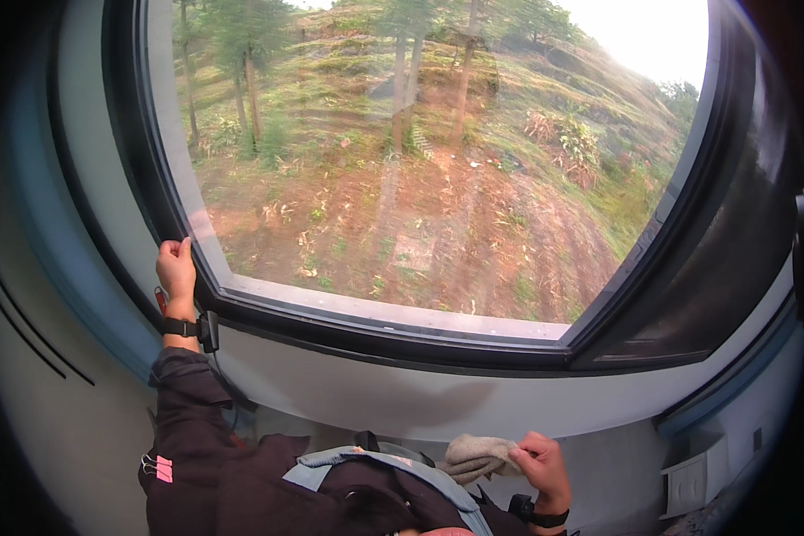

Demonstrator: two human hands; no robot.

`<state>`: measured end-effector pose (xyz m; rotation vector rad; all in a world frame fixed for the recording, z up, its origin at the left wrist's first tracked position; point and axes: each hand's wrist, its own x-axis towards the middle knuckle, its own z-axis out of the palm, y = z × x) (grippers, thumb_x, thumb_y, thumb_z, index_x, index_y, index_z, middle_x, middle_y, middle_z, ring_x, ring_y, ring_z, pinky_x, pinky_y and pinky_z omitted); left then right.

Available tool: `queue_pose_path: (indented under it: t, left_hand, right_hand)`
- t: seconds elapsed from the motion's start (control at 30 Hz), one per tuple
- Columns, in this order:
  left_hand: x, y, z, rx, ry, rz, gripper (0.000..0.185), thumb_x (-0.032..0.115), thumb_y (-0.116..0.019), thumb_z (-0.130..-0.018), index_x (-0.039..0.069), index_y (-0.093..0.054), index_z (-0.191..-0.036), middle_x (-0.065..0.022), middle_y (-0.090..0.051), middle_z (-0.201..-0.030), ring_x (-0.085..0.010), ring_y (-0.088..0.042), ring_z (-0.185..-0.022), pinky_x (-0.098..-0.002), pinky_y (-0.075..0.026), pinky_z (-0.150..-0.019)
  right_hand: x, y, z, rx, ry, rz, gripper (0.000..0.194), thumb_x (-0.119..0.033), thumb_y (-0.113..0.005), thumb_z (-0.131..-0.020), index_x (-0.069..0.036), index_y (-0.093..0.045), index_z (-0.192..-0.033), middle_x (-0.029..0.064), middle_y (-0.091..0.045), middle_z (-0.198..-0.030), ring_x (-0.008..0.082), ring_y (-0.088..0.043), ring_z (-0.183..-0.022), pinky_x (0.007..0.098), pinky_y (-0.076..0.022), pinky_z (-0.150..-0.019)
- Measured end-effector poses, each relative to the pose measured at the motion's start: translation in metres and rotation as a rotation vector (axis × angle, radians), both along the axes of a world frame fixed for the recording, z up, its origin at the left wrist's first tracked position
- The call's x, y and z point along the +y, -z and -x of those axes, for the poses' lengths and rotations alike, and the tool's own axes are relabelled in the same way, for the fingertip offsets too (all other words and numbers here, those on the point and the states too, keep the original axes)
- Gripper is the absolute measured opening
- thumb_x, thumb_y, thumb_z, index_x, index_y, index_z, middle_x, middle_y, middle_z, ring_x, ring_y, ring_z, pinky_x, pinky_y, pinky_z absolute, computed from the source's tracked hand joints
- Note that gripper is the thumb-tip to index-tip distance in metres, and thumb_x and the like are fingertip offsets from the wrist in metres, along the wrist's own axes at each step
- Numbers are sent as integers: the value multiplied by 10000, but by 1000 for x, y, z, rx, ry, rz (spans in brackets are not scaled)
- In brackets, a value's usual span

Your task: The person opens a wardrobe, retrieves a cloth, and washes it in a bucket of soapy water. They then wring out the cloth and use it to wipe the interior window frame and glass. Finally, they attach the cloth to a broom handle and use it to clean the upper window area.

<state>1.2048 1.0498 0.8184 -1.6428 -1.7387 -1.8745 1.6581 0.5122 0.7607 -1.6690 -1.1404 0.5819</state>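
My left hand [175,268] is raised to the black window frame [201,288] at its lower left side, fingers bent together with the thumb against them; whether anything is pinched there cannot be told. A dark device is strapped to that wrist. Low at the right, my right hand [541,462] grips a bunched beige-grey cloth [476,457] between thumb and fingers, below the sill and away from the glass. Before me stands a large window pane [402,187], with a planted slope and trees seen through it.
A dark panel [717,268] adjoins the window on the right. The white wall [375,395] runs under the frame. A blue-grey band [74,234] curves along the left wall. At the lower right stands a white cabinet [686,488]. A pink binder clip [164,469] hangs on my dark sleeve.
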Motion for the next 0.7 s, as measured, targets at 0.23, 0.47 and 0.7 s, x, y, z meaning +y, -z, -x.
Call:
queue_pose_path:
  t: [0.23, 0.47, 0.7]
  left_hand:
    - [-9, -5, -3, 51, 16, -21, 260, 236, -677, -884, 15, -585, -781, -98, -595, -624, -228, -552, -546, -374, -453, -559]
    - [-66, 35, -76, -3, 698, 7, 133, 84, -612, -914, 44, -556, -799, 17, -551, -698, -85, -488, -619, -272, -429, -556]
    - [-147, 100, -165, 221, 1418, 572, 93, 85, -614, -908, 11, -645, -955, -36, -668, -802, -81, -615, -742, -239, -494, -648]
  right_hand:
    - [16, -2, 2, -67, -33, -12, 125, -86, -689, -794, 14, -637, -740, 48, -505, -640, 139, -471, -599, 285, -365, -545]
    - [69, -34, 18, -221, -121, 12, 176, -133, -691, -831, 5, -620, -748, 81, -505, -669, 202, -476, -601, 326, -394, -564]
    - [118, -105, 66, -298, -256, 67, 158, -100, -732, -802, 8, -625, -762, 71, -487, -665, 202, -455, -590, 317, -373, -525]
